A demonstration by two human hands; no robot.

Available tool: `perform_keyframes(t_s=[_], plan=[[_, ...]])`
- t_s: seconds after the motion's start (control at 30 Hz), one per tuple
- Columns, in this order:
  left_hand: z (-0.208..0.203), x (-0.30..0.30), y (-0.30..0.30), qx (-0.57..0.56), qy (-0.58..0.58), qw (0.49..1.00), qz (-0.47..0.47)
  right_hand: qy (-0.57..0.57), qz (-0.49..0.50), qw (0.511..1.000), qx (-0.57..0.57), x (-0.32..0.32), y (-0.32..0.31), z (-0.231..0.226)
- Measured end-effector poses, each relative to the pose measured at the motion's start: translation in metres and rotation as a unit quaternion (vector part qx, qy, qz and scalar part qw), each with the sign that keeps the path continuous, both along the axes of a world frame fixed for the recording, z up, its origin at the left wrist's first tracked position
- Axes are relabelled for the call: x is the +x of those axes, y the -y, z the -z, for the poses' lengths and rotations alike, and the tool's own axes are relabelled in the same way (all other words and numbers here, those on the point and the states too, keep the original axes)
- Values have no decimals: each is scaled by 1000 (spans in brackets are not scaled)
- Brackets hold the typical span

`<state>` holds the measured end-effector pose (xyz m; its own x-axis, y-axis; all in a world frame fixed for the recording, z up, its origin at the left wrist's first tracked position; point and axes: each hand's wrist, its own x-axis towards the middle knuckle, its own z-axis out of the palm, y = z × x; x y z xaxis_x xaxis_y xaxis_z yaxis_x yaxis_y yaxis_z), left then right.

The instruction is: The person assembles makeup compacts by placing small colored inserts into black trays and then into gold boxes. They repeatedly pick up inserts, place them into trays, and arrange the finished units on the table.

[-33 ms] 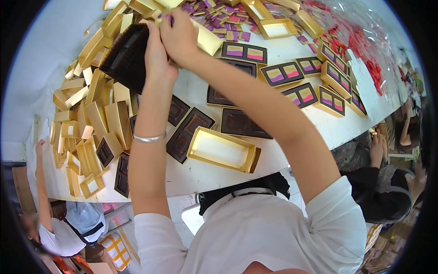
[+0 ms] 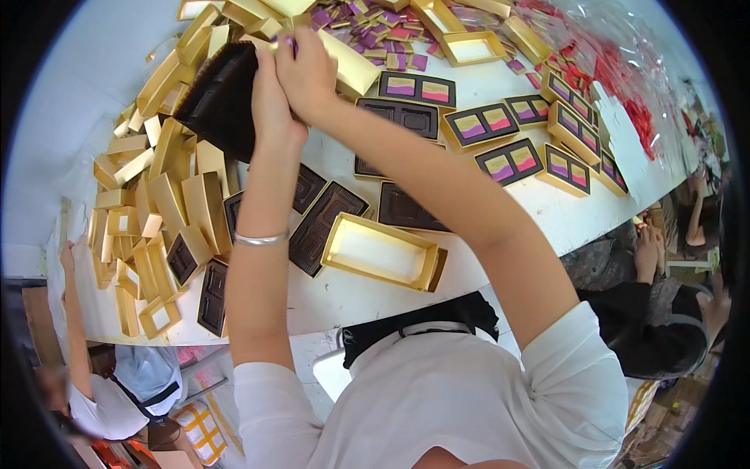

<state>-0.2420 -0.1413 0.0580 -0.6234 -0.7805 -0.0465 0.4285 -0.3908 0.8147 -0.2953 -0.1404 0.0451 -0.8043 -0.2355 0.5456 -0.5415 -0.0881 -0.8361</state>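
A thick stack of dark brown plastic trays (image 2: pixel 225 98) is tilted up over the far left of the table, gripped by my left hand (image 2: pixel 273 105). My right hand (image 2: pixel 308 74) presses against the left one with its fingers curled in at the stack's far edge. Whatever those fingers pinch is hidden and blurred. Below my hands lie loose dark trays, one (image 2: pixel 328 227) beside my left wrist and another (image 2: pixel 410 207) under my right forearm. An open gold box (image 2: pixel 383 254) with a white inside lies at the near edge.
Empty gold boxes (image 2: pixel 168 195) are heaped along the left. Boxes with purple and pink squares in dark trays (image 2: pixel 508 162) stand at the right. Small wrapped squares (image 2: pixel 375 31) are scattered at the back, near clear plastic wrap (image 2: pixel 609 47). Other people sit at both sides.
Both hands and the tray stack have shifted slightly to the right. The left hand keeps its grip, and the things on the table look the same.
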Motion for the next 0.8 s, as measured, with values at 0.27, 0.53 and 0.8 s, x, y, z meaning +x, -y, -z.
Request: perform_keyframes(t_s=[0.27, 0.53, 0.8], plan=[[31, 27, 7, 195, -33, 976, 86, 115, -165, 980, 8, 22, -26, 16], [34, 24, 28, 319, -134, 913, 216, 265, -269, 921, -89, -7, -56, -20], [35, 33, 29, 293, -112, 923, 223, 51, -344, 929, 126, -28, -184, -24]])
